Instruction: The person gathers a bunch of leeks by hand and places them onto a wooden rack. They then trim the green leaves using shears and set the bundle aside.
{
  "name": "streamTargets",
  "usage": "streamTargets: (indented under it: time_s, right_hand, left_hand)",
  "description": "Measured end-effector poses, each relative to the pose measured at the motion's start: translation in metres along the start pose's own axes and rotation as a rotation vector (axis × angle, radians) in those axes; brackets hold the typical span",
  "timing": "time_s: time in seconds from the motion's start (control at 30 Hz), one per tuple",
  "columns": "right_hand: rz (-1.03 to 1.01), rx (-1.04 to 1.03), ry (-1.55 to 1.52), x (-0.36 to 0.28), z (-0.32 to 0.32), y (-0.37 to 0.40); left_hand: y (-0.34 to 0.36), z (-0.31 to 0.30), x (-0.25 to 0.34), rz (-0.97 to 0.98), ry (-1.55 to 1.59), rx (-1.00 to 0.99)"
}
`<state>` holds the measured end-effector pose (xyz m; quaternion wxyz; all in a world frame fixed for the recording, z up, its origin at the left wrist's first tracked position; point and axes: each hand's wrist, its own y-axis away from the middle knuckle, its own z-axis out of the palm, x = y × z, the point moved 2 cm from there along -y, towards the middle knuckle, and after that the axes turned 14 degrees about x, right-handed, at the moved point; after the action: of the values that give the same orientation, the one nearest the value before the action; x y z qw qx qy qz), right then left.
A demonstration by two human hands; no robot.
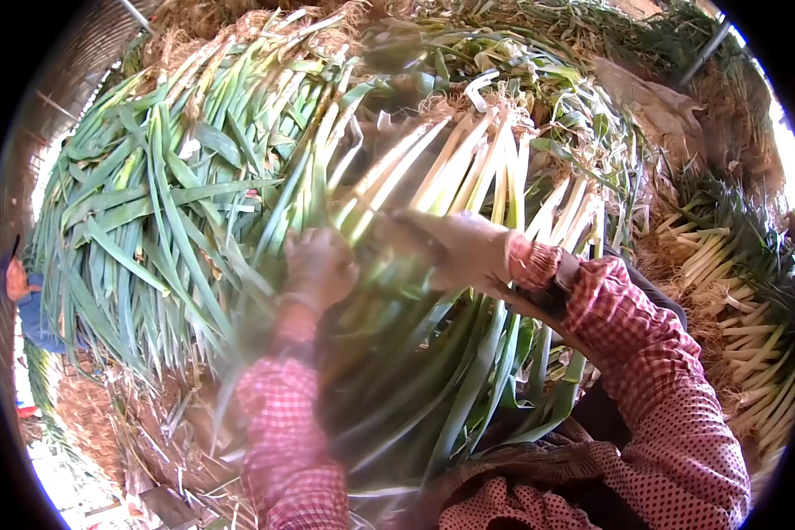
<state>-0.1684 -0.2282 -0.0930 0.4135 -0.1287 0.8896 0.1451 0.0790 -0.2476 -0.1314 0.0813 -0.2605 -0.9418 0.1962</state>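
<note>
Leek bundle [468, 168]: I see my right hand [458, 249] with fingers wrapped over the pale stalks. My left hand [320, 265] is on the leaves, blurred; I cannot tell its finger state.

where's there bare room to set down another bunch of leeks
Straw ground at lower left, between the big leek heap and the left sleeve, is barest. A narrow straw strip lies between the held bundle and the right-hand pile. Crowded centre: left hand and right hand on the bundle.

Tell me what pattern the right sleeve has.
Red-and-white check. The right sleeve shows it sharpest in the head view.
</note>
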Motion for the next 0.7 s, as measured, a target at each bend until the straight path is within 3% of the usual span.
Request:
streamTargets:
  time_s: [0.1,0.13,0.23,0.3,0.37,0.47,0.63,0.7]
  right_hand:
    - [0.101,0.056,0.045,0.012,-0.008,-0.018]
    - [0.136,0.046,0.034,0.011,-0.010,-0.020]
    - [-0.054,-0.033,0.009,0.000,0.012,0.000]
    - [-0.122,-0.013,0.027,0.007,0.021,0.003]
    - [-0.048,0.051,0.026,0.029,0.025,-0.012]
    - [0.091,0.022,-0.012,0.028,0.004,-0.022]
    - [-0.044,-0.155,-0.004,-0.015,0.009,0.000]
    - [0.013,-0.167,0.016,-0.021,0.006,-0.005]
  left_hand:
    - [0.003,0.008,-0.017,-0.197,0.350,0.088]
    - [-0.001,0.012,-0.026,-0.166,0.420,0.168]
    - [0.002,0.020,-0.046,-0.562,0.343,0.303]
    - [0.003,0.030,-0.057,-0.657,0.309,-0.009]
    - [-0.012,0.015,-0.045,-0.646,0.101,-0.220]
    - [-0.019,0.021,-0.052,-0.638,0.110,-0.283]
    - [-0.037,0.018,-0.052,-0.672,0.061,-0.442]
    - [-0.040,0.020,-0.048,-0.656,0.044,-0.444]
